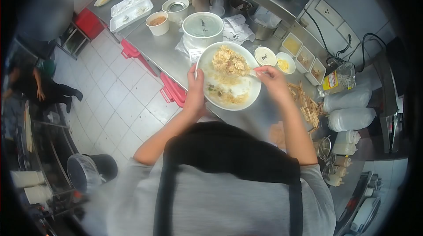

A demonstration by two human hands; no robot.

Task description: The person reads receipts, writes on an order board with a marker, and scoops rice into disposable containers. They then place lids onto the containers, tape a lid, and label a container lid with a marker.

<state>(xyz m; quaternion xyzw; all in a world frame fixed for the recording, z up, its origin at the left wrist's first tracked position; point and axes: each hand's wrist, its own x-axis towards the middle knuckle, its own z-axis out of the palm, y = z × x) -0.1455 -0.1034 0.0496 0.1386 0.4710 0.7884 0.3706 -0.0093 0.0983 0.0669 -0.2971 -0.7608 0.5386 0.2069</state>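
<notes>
My left hand (195,90) grips the left rim of a round white bowl (241,88), its thumb on the edge. Inside lies a clump of light brown, rice-like food (228,61) toward the far side, with looser bits nearer me. In my right hand (272,82), at the bowl's right edge, is a pale utensil that looks like a spoon (253,73). Its head is hidden by the food. Beyond the bowl stands a white tub with a greenish lid (203,26). A small lidded cup (265,56) sits just right of the bowl.
On the steel counter (154,50) are a foam box (131,12), a paper cup of orange-brown food (157,23), condiment trays (304,57) and wrapped chopsticks (308,110). Red handles (172,90) jut out at the counter's left edge. Another person (39,84) is at the far left, near a bin (90,172).
</notes>
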